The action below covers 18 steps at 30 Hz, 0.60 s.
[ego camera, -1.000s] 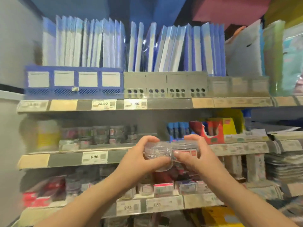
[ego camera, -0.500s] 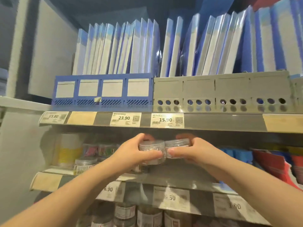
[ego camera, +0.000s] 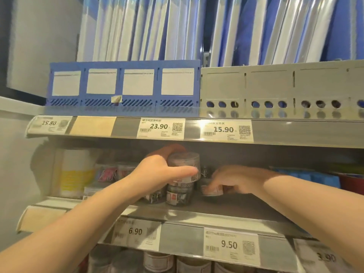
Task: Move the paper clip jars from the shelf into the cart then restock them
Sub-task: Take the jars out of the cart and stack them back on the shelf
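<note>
The middle shelf [ego camera: 226,211] runs across the lower half of the view. Above it, a higher shelf carries a blue file box [ego camera: 122,85] and a grey file box [ego camera: 275,87], both packed with upright folders. Both arms reach into the middle shelf. The left hand [ego camera: 155,174] grips the upper jar [ego camera: 184,164], with the thumb across its front label and the fingers wrapped behind, out of sight. This jar is upright on or just above the stacked jars [ego camera: 178,196]; whether they touch cannot be told. Just beside it the right hand [ego camera: 236,180] lies low, its fingers [ego camera: 213,183] curled over the low jar [ego camera: 211,191], which looks to rest on the shelf floor. Blur hides how firm that hold is. More jars stand blurred further left, near a white and yellow tub [ego camera: 76,172]. A price label [ego camera: 136,232] reading 6.90 sits on the rail below.

The jars look like small, stiff, clear plastic, smooth-walled and likely a little slippery, and the loose clips inside would shift when a jar is tipped. They are best held round the side wall, thumb opposite fingers, not by the lid alone. A stack this narrow probably topples easily, so each jar wants setting down squarely
</note>
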Each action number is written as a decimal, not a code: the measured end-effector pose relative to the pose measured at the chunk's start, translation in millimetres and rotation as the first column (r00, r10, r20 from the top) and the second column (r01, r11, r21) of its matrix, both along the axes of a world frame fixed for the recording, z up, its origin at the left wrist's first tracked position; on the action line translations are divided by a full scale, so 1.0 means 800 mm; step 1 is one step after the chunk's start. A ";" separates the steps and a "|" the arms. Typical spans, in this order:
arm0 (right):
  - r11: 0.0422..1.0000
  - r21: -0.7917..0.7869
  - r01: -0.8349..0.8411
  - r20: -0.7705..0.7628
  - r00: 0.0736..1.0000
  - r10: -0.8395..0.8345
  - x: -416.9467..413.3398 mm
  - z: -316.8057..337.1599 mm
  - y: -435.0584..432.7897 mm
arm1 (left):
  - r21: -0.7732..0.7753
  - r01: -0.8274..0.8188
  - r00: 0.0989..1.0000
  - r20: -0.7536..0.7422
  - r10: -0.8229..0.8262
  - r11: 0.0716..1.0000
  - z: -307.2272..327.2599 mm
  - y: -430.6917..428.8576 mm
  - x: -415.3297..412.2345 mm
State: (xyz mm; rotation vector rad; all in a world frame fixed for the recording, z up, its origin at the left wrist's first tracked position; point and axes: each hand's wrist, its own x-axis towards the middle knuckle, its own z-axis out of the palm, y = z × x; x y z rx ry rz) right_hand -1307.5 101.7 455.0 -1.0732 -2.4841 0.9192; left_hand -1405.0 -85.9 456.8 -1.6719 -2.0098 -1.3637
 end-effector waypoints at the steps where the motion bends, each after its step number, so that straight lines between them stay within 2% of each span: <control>1: 1.000 -0.009 0.000 0.027 1.000 0.000 -0.003 -0.003 0.003 | 0.003 0.006 1.000 -0.014 -0.005 1.000 -0.002 0.001 -0.002; 4: 1.000 -0.013 -0.008 0.062 0.998 0.009 -0.012 -0.012 0.013 | 0.044 0.029 0.999 -0.037 -0.027 0.999 -0.005 0.007 -0.007; 10: 0.991 0.133 0.010 0.008 1.000 -0.011 -0.005 -0.013 -0.004 | 0.155 0.076 0.997 -0.005 -0.076 0.985 -0.011 0.016 -0.016; 13: 0.991 0.128 -0.038 -0.038 0.998 0.043 0.000 -0.015 -0.010 | 0.174 0.089 0.996 -0.020 -0.087 0.981 -0.012 0.018 -0.016; 18: 0.963 0.268 -0.027 -0.057 0.997 0.044 -0.007 -0.022 -0.011 | 0.148 0.101 0.995 -0.024 -0.099 0.984 -0.018 0.022 -0.015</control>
